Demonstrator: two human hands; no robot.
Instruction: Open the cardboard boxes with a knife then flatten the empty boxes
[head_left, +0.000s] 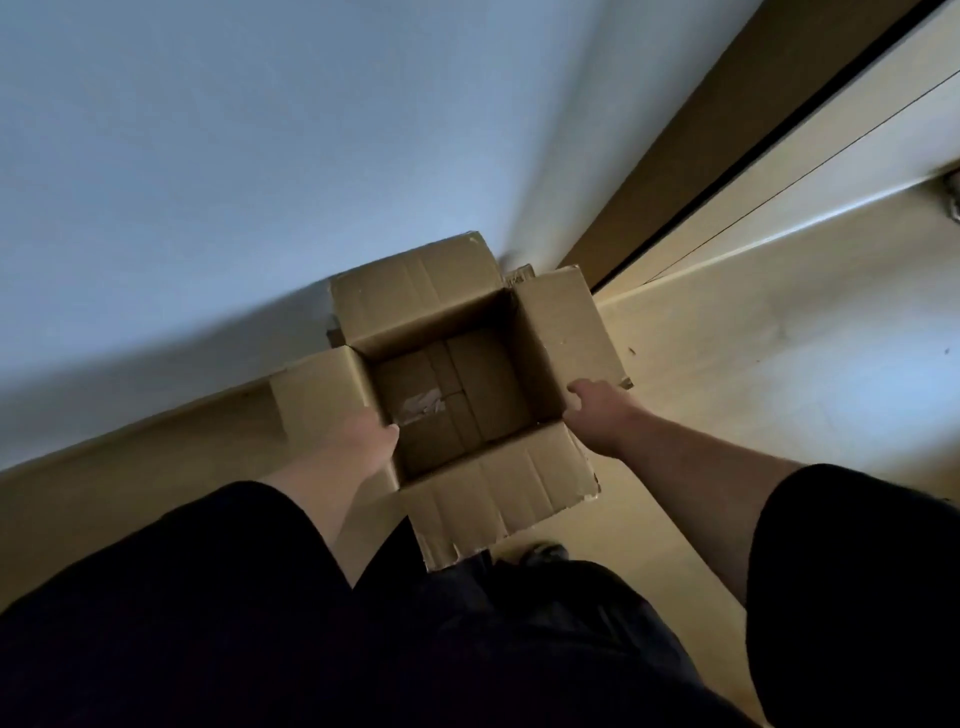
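An open cardboard box (467, 384) is gripped between the left hand (363, 441) and right hand (597, 415), flaps spread.

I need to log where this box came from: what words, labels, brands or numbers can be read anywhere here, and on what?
None can be read.
cardboard box: flaps and inside show no print.
pale tape scrap on the box's bottom: blurred, no text legible.
wall and floor: no writing.
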